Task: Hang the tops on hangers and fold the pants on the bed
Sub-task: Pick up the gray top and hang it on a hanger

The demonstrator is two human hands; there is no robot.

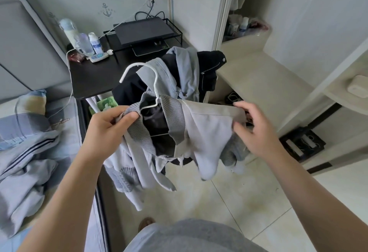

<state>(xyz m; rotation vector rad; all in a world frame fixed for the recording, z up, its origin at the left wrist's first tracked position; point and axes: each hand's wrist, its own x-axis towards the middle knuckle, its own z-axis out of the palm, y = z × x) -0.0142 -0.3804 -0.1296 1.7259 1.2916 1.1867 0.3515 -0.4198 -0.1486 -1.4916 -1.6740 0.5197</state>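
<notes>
A light grey top [203, 130] with a darker ribbed collar hangs in front of me over a white wire hanger [153, 84], whose hook sticks up out of the neck opening. My left hand [108, 126] pinches the ribbed collar at the left shoulder. My right hand [253, 126] pinches the fabric at the right shoulder between thumb and fingers. The sleeves dangle below. Behind it, more clothes [185, 72], grey and black, are heaped on a chair. The bed [25, 152] lies at the left.
A black desk [93, 76] with bottles, a power strip and a laptop on a stand is behind the heap. Cream shelves [262, 76] of an open wardrobe stand to the right. A rumpled striped quilt covers the bed. Tiled floor lies below.
</notes>
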